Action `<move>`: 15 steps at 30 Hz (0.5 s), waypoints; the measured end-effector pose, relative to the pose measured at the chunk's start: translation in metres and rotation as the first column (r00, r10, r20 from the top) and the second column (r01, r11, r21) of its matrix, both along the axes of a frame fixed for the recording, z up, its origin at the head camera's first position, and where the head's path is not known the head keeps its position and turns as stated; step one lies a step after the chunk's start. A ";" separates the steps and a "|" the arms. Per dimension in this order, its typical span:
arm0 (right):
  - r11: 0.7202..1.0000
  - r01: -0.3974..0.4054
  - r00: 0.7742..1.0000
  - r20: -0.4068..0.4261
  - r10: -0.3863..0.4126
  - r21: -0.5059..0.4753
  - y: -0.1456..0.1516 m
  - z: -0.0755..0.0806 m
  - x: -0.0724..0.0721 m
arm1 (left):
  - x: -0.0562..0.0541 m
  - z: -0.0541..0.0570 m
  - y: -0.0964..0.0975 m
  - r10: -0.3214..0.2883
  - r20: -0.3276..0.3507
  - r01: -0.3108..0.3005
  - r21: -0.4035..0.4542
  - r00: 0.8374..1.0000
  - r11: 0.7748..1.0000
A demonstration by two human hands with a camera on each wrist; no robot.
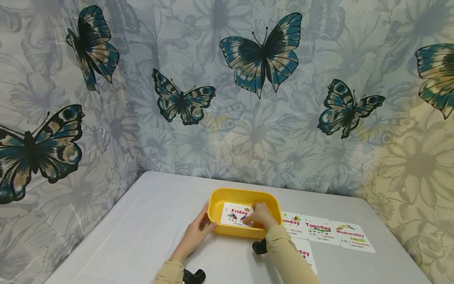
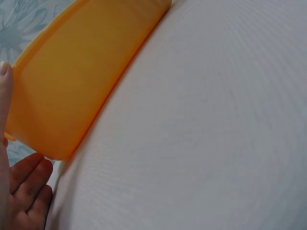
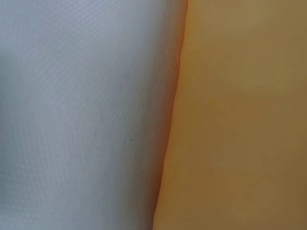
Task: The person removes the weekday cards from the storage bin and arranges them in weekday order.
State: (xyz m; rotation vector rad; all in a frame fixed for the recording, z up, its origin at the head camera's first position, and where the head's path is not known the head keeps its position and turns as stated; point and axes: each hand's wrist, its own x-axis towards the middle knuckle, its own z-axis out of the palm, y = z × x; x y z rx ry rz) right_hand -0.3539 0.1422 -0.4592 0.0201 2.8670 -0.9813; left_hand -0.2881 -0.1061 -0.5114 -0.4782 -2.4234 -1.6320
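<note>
A yellow plastic bin (image 1: 232, 230) stands on the table, and inside it lies a white card printed "Friday" (image 1: 232, 217). My left hand (image 1: 196, 232) holds the bin's near left corner, thumb on the near side and the other fingers at the left end. In the left wrist view those fingers (image 2: 31, 184) are beside the bin's end wall (image 2: 62, 120). Reaching into the bin, my right hand (image 1: 261, 216) has its thumb and fingers at the right edge of the Friday card. The right wrist view shows only the bin's outer wall (image 3: 240, 120) and tablecloth.
Right of the bin lie a Monday card (image 1: 292, 225), a Tuesday card (image 1: 319, 229) and a Wednesday card (image 1: 352, 237) in a row. Below the Monday card, another card (image 1: 306, 252) is partly hidden by my right sleeve. A butterfly-patterned curtain (image 1: 248, 157) hangs behind the white table (image 1: 142, 228).
</note>
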 end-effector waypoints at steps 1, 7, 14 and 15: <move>1.000 -0.005 1.000 -0.001 0.005 0.005 0.000 0.000 0.000 | 0.000 0.000 0.000 0.001 0.001 -0.001 0.000 1.000 1.000; 1.000 -0.008 1.000 0.006 0.008 0.009 0.001 -0.001 0.000 | -0.001 -0.002 0.000 -0.002 0.000 0.002 0.007 1.000 1.000; 1.000 -0.011 1.000 -0.005 0.011 -0.016 0.000 0.001 0.004 | -0.001 -0.001 0.000 -0.007 -0.008 0.007 0.016 1.000 1.000; 1.000 -0.001 1.000 -0.003 0.001 -0.023 0.000 0.001 0.004 | -0.001 -0.001 0.000 -0.007 -0.007 0.007 0.016 1.000 1.000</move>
